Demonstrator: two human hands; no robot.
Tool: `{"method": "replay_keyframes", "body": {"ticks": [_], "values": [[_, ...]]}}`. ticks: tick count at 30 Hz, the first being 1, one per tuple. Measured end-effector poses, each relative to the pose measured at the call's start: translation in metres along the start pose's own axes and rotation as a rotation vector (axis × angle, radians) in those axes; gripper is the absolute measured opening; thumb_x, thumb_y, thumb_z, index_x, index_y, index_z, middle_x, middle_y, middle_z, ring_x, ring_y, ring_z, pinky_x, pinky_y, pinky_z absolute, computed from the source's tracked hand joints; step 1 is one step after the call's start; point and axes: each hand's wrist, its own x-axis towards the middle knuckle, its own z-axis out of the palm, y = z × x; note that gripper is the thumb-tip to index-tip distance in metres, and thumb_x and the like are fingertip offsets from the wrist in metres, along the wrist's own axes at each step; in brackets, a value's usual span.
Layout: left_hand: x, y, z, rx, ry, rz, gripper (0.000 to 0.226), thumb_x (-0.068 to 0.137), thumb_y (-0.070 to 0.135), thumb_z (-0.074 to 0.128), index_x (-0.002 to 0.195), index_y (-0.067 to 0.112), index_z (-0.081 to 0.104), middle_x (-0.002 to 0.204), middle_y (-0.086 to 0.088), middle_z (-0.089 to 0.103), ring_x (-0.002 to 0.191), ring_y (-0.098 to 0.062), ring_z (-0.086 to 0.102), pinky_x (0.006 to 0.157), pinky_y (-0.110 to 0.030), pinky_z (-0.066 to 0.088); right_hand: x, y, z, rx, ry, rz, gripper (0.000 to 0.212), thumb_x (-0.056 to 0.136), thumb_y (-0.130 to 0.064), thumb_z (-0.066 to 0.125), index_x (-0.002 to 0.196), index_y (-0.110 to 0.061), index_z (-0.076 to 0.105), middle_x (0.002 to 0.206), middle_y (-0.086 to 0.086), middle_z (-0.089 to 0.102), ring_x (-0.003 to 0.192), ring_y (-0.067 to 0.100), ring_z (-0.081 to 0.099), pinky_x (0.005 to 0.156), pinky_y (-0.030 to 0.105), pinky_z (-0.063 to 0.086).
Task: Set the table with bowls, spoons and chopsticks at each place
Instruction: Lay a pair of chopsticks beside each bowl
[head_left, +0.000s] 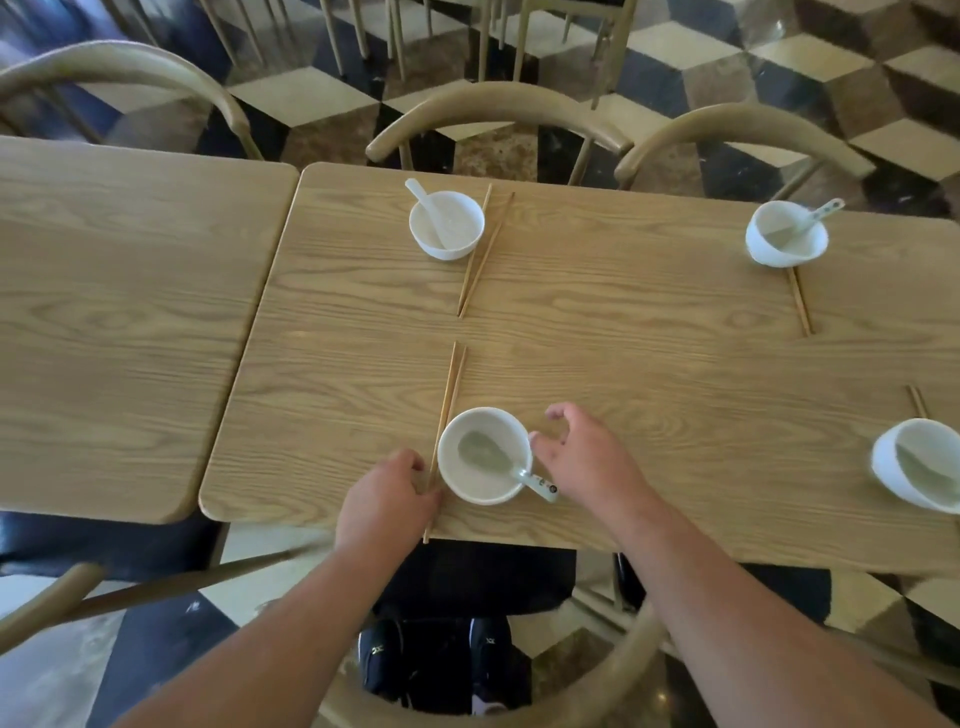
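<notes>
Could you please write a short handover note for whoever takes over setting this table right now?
Left hand pinches the near chopsticks at the table edge. Right hand open beside the near bowl, holding nothing.
Done: near bowl and the other three bowls each hold a spoon, with chopsticks by each.
Left: probably only straightening this near pair.

- On the table (623, 338), the near bowl (484, 455) sits by the front edge with the near spoon (501, 462) in it.
- The near chopsticks (445, 415) lie just left of it, overhanging that edge.
- My left hand (382, 501) pinches them; my right hand (587, 457) is just right of the bowl.
- Opposite, the far bowl (447, 224) holds the far spoon (427, 208), with the far chopsticks (480, 260) to its right.
- A second table (130, 312) adjoins on the left.
</notes>
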Motion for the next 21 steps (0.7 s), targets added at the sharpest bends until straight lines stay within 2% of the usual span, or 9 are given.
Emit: {"method": "replay_keyframes", "body": {"ticks": [4, 9, 12, 17, 21], "values": [[0.010, 0.002, 0.005, 0.004, 0.014, 0.064, 0.027, 0.090, 0.037, 0.065, 0.116, 0.029, 0.062, 0.098, 0.005, 0.071, 0.091, -0.025, 0.068, 0.071, -0.034, 0.046, 0.023, -0.006, 0.021, -0.037, -0.093, -0.012, 0.050, 0.099, -0.043, 0.061, 0.147, -0.034, 0.052, 0.105, -0.006, 0.071, 0.085, 0.017, 0.072, 0.074, 0.038, 0.058], [0.015, -0.002, 0.008, -0.027, 0.011, 0.078, 0.025, 0.092, 0.035, 0.069, 0.115, 0.028, 0.061, 0.099, 0.005, 0.070, 0.092, -0.026, 0.068, 0.072, -0.034, 0.045, 0.030, -0.003, 0.040, 0.013, -0.034, -0.017, 0.050, 0.098, -0.025, 0.058, 0.148, -0.030, 0.058, 0.129, 0.002, 0.071, 0.112, 0.026, 0.067, 0.088, 0.033, 0.051], [0.015, -0.014, 0.006, -0.032, 0.027, 0.056, 0.025, 0.093, 0.038, 0.069, 0.115, 0.030, 0.059, 0.093, 0.009, 0.069, 0.086, -0.022, 0.066, 0.072, -0.035, 0.049, 0.030, -0.002, 0.047, 0.056, -0.008, -0.014, 0.045, 0.097, -0.021, 0.055, 0.139, -0.030, 0.065, 0.123, -0.001, 0.073, 0.110, 0.025, 0.067, 0.090, 0.037, 0.054], [0.014, -0.026, 0.001, -0.044, 0.072, 0.029, 0.024, 0.096, 0.041, 0.068, 0.116, 0.028, 0.060, 0.084, 0.008, 0.069, 0.079, -0.018, 0.065, 0.070, -0.034, 0.047, 0.030, -0.005, 0.053, 0.164, 0.098, 0.011, 0.038, 0.096, -0.017, 0.050, 0.126, -0.030, 0.070, 0.107, -0.004, 0.074, 0.098, 0.023, 0.067, 0.076, 0.033, 0.047], [0.012, -0.028, -0.002, -0.057, 0.055, 0.014, 0.029, 0.096, 0.047, 0.068, 0.117, 0.028, 0.060, 0.080, 0.008, 0.068, 0.076, -0.014, 0.064, 0.069, -0.035, 0.050, 0.030, -0.007, 0.051, 0.192, 0.103, 0.042, 0.035, 0.096, -0.014, 0.049, 0.119, -0.030, 0.071, 0.096, -0.006, 0.071, 0.086, 0.023, 0.067, 0.067, 0.031, 0.047]]}}
